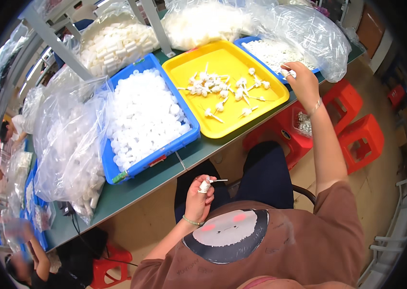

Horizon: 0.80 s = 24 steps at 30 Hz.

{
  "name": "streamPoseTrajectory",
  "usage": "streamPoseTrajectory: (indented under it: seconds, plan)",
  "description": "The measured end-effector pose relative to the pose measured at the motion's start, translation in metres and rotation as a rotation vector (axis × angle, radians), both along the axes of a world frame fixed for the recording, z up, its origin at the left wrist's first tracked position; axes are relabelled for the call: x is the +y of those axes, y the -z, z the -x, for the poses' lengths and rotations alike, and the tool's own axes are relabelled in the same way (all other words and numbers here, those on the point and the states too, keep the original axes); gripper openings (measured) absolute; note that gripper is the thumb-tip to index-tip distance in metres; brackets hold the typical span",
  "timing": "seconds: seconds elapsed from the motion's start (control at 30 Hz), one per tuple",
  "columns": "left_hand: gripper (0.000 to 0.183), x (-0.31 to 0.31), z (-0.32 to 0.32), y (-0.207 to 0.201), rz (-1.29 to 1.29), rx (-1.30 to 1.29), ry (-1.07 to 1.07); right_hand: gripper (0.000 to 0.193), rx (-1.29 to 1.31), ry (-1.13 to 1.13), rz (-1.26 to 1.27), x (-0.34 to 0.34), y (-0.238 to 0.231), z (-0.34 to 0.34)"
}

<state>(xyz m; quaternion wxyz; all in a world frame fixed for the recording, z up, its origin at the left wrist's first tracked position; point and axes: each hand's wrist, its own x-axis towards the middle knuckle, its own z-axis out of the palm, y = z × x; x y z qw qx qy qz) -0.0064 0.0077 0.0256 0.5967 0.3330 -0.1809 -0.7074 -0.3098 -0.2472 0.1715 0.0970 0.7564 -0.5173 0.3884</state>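
Co-worker (76, 257) in dark clothes sits off the table's left end, with a red stool (112, 264) beneath. On the left end of the table (117, 197) lies a clear bag (66, 139) of white tubes. Next comes a blue tray (191, 136) heaped with white plastic caps (143, 115), close to the near edge. Short of that edge, over the lap, the left hand (197, 198) pinches a white part (204, 186) with a thin stick jutting rightward. A yellow tray (235, 123) touches the blue one, holding scattered white stick pieces (210, 85). Well apart from the left, the right hand (303, 86) has its fingertips closed on a small white piece (288, 73), above the near side of a smaller blue tray (281, 76) toward the table's right end. Red stools (349, 98) stand beyond the near edge at right.
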Motion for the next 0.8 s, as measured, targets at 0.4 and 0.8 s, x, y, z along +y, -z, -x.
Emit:
streamPoseTrajectory:
  seconds: [0.4,0.8]
  plan:
    - [0.017,-0.001,-0.001,0.000,-0.009,-0.010,0.025,0.024,0.173,-0.007,-0.331,-0.091,0.026,0.029]
    - [0.018,0.002,-0.002,0.006,-0.033,0.009,0.002,0.027,0.283,-0.128,-0.411,-0.104,0.010,0.001]
